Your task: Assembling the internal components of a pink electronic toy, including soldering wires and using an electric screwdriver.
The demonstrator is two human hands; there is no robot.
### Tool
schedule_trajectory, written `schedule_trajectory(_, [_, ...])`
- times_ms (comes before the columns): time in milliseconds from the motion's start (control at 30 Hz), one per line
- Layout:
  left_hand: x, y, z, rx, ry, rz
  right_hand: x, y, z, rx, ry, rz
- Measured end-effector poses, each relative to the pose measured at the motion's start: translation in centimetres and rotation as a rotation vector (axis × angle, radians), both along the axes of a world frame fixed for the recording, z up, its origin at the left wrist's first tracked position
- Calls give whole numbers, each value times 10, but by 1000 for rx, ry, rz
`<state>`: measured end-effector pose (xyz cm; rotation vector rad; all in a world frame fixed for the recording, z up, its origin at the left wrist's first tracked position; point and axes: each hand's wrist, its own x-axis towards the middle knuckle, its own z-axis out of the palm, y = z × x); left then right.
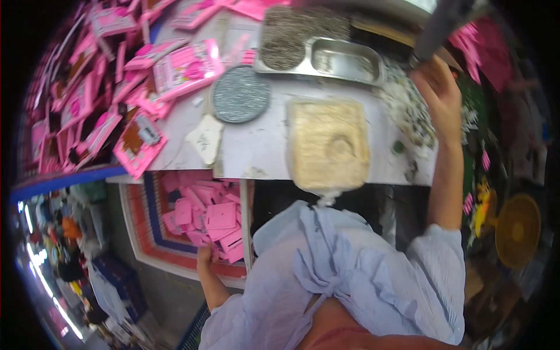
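My left hand (206,256) reaches down into a crate at the near left, at the edge of a heap of pink plastic casings (221,216). Its fingers are small and blurred, so their grip is unclear. At the far right, my right hand (440,93) is raised over the table, closed round the lower end of a dark grey, cylindrical electric screwdriver (440,29). In front of me on the table lies a yellowish, tape-wrapped block (309,128) with a round hollow. Nothing sits on it.
Pink assembled units (184,70) pile up at the left. A steel tray (378,64) holds many small metal screws, beside a round dish (240,93) of silvery pieces. Small whitish parts (408,108) lie at the right. The crate's white rim (131,233) borders my left arm. A yellow fan (518,230) stands far right.
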<state>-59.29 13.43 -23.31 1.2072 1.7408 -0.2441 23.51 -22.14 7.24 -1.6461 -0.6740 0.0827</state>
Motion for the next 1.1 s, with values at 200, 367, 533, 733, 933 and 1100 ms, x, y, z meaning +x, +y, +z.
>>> schedule_trajectory(200, [415,50,305,386,-688,-637,-48,-15,-3,-174,160,133])
schedule_trajectory(367, [554,171,336,1235,88,-851,-78,-6,10,-390,-99,137])
schedule_trajectory(533, [592,238,313,528,-272,-630,-86,-37,2,-380,84,84])
schedule_trajectory(733, [573,242,297,372,-309,-501,-87,26,6,-359,-70,322])
schedule_trajectory(933, [600,233,309,249,-421,-380,-118,266,-6,-274,-725,429])
schedule_trajectory(1100, [597,245,349,233,-425,-389,-112,398,-28,-550,-785,365])
